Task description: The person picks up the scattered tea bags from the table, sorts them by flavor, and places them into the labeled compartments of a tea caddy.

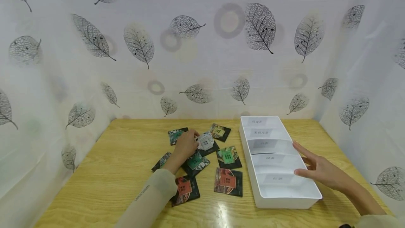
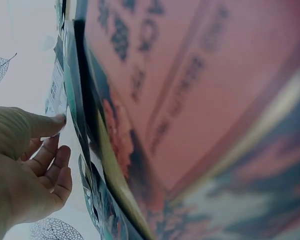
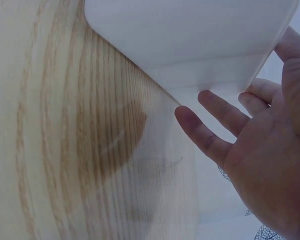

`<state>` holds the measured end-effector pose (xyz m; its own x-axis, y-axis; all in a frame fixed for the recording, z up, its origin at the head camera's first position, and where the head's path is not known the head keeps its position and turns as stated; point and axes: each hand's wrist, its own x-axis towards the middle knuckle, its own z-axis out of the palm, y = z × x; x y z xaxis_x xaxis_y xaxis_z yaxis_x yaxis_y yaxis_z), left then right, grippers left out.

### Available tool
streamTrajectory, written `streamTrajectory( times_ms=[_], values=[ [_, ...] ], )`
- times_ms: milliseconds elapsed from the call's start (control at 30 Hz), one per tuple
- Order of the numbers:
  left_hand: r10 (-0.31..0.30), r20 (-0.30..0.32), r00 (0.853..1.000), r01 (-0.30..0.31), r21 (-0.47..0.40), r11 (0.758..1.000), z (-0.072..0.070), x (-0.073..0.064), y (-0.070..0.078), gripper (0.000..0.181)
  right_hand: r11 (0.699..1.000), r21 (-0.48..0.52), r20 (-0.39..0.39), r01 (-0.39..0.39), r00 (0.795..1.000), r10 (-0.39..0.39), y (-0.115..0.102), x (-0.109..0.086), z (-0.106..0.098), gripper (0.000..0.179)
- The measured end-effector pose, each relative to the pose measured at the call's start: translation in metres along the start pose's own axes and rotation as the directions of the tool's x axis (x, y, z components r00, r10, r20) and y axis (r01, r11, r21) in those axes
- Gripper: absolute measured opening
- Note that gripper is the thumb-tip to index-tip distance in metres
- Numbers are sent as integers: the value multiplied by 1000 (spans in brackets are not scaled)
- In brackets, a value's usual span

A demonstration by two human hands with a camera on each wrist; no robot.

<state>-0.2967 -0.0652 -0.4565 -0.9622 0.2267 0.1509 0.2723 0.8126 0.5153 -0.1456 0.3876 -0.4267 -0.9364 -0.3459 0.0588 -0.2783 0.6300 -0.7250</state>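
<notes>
My left hand reaches over a loose group of square tea sachets and pinches the left edge of a grey-white sachet. The thumb and fingertips meet at that edge in the left wrist view. Under and beside the hand lie a teal sachet and another teal one. My right hand rests at the right rim of a long white divided box, thumb and index finger over the rim. In the right wrist view its other fingers lie fairly straight along the box's outer side.
More sachets lie around: a yellow one, a green one, a red one, another red one and a dark one. The box's compartments carry paper labels. A leaf-print curtain encloses the wooden table.
</notes>
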Motion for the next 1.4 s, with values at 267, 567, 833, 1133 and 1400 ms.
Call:
streamTrajectory(
  times_ms=[267,567,833,1133,1400],
  values=[
    [7,-23,1000,-10,-139,990,-5,-2,3,18,1000,25,15,7,1000,-7,-1,0,0,91],
    [9,-10,1000,-12,-304,953,-22,-6,12,18,999,33,15,6,1000,-7,-2,0,-1,90],
    [-47,3,999,42,-482,875,-35,-10,11,15,999,45,22,14,1000,-15,-1,0,0,89],
    [-101,33,994,102,-568,817,-46,-17,17,16,999,44,20,21,1000,-22,1,0,0,89],
    [-116,32,993,112,-595,796,-55,-19,21,18,999,44,17,22,1000,-23,1,0,1,89]
  ],
)
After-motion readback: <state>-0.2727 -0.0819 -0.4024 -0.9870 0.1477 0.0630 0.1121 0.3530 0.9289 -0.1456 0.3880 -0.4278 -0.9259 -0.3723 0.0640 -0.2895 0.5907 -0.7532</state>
